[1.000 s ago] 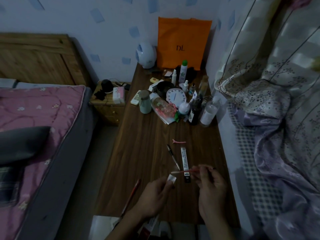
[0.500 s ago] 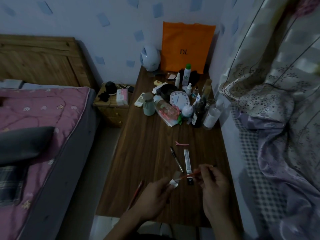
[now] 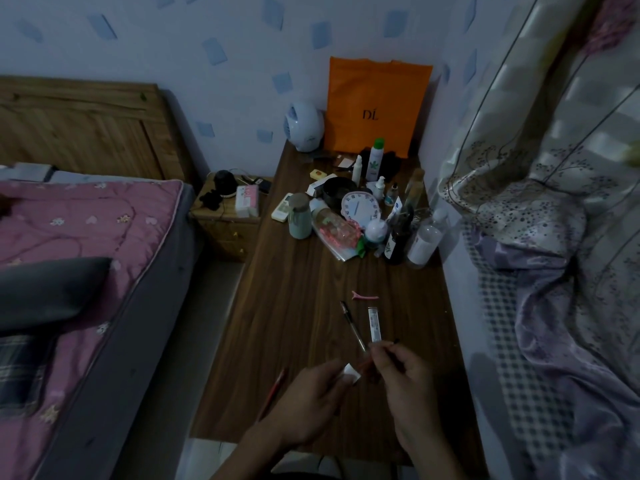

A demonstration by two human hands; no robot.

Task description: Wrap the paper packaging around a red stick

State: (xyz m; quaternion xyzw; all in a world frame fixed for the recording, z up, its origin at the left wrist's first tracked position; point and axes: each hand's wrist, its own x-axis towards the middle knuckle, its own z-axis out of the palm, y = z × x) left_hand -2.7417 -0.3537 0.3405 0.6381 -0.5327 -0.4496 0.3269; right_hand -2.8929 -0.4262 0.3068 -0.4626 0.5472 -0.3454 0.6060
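Observation:
Both hands hover over the near end of a dark wooden table (image 3: 298,306). My left hand (image 3: 311,400) pinches a small white pad (image 3: 351,372) at its fingertips. My right hand (image 3: 405,379) grips a thin red stick (image 3: 365,364) with a dark end (image 3: 396,341), and the stick's other tip meets the white pad. Just beyond the hands lie a black pen (image 3: 351,323), a slim clear tube package (image 3: 374,323) and a pink hair clip (image 3: 364,296). A red pencil (image 3: 273,393) lies left of my left hand.
Bottles, a white clock (image 3: 360,211), a grey-green jar (image 3: 299,221) and an orange bag (image 3: 375,105) crowd the table's far end. A bed with a pink quilt (image 3: 79,237) stands left, a small nightstand (image 3: 228,216) beside it. Curtains and bedding (image 3: 554,237) hang right.
The red stick has swung from lying level to slanting, and its tip now touches the pad. Both hands have drawn a little closer together.

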